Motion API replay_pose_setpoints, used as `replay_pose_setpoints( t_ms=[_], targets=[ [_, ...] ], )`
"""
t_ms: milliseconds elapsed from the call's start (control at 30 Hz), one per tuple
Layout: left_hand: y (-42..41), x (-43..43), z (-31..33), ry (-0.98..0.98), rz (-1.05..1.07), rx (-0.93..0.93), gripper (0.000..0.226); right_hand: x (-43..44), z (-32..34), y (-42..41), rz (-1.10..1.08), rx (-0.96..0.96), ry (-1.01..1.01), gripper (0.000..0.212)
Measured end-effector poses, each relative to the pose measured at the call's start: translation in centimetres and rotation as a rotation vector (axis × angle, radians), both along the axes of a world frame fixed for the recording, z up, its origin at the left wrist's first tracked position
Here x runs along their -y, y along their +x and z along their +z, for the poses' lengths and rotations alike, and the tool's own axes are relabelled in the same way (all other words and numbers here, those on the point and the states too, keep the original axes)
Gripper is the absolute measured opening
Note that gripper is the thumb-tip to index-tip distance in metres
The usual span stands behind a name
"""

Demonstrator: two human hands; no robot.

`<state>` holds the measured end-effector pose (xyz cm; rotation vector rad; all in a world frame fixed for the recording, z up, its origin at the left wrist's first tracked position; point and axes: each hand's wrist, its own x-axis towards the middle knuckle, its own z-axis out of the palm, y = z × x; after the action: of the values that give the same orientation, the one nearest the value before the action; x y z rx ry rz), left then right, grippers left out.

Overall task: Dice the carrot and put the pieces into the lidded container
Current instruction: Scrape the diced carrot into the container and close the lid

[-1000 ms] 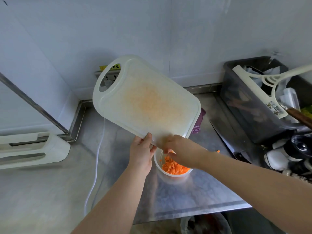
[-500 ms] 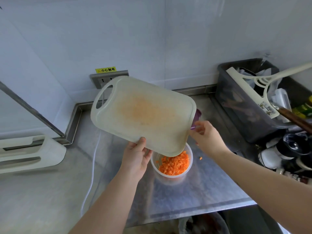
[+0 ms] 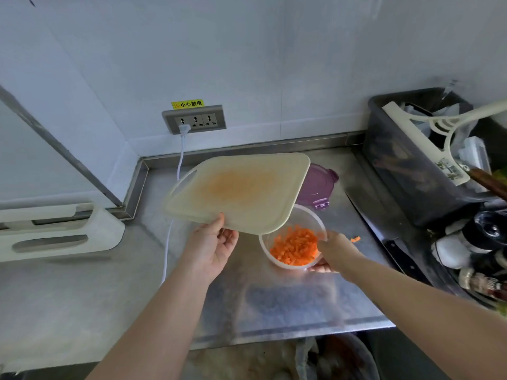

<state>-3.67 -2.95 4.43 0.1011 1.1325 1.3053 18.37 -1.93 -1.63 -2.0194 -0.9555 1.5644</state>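
Observation:
A clear round container (image 3: 267, 255) stands on the steel counter, holding a heap of diced carrot (image 3: 295, 246). My right hand (image 3: 333, 252) grips its right rim and side. My left hand (image 3: 211, 248) holds the near edge of a white cutting board (image 3: 241, 193), stained orange in the middle, lowered nearly flat above the counter with its near right corner over the container's far rim. The purple lid (image 3: 318, 186) lies behind the container, partly hidden by the board. A stray carrot piece (image 3: 355, 239) lies on the counter to the right.
A dark bin (image 3: 397, 165) with a white utensil and bags stands at the right. A black-handled knife (image 3: 397, 256) lies along the counter's right side beside bottles. A white cord (image 3: 179, 157) runs from the wall socket. A white appliance (image 3: 55, 231) sits left.
The cutting board has dropped from a steep tilt to nearly flat. My right hand moved from the board's edge, past the lid, down onto the container's right side.

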Motion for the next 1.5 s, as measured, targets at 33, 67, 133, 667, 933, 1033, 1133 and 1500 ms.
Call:
replay_pose_setpoints(
  t_ms=[33,67,133,667,933,1033,1133,1500],
  targets=[
    [0.0,0.2,0.2,-0.006,0.002,0.000,0.012,-0.3,0.4,0.3,-0.051,0.004,0.053,0.026],
    [0.0,0.3,0.3,-0.011,0.006,0.006,0.011,-0.7,0.9,0.9,-0.089,0.025,0.123,0.022],
    [0.2,0.7,0.5,-0.024,0.010,0.020,0.010,-1.5,2.2,2.5,-0.164,0.111,0.263,0.017],
    [7.2,6.7,-3.8,-0.365,-0.007,0.052,0.019,-1.0,7.4,4.4,-0.340,-0.089,0.291,0.026],
    [4.0,8.7,-5.5,-0.579,-0.311,0.028,0.039,0.8,2.0,-1.7,0.105,-0.029,0.057,0.022],
    [2.1,7.5,-5.4,-0.542,-0.282,-0.084,0.035,1.2,1.1,-2.7,0.207,-0.096,0.023,0.017],
    [0.5,5.6,-5.4,-0.498,-0.256,-0.288,0.030,1.2,0.7,-3.0,0.339,-0.127,-0.014,0.013],
    [-0.3,3.1,-6.0,-0.408,-0.426,-0.544,0.043,-9.2,-2.1,2.0,0.273,0.507,0.269,0.034]
  ],
)
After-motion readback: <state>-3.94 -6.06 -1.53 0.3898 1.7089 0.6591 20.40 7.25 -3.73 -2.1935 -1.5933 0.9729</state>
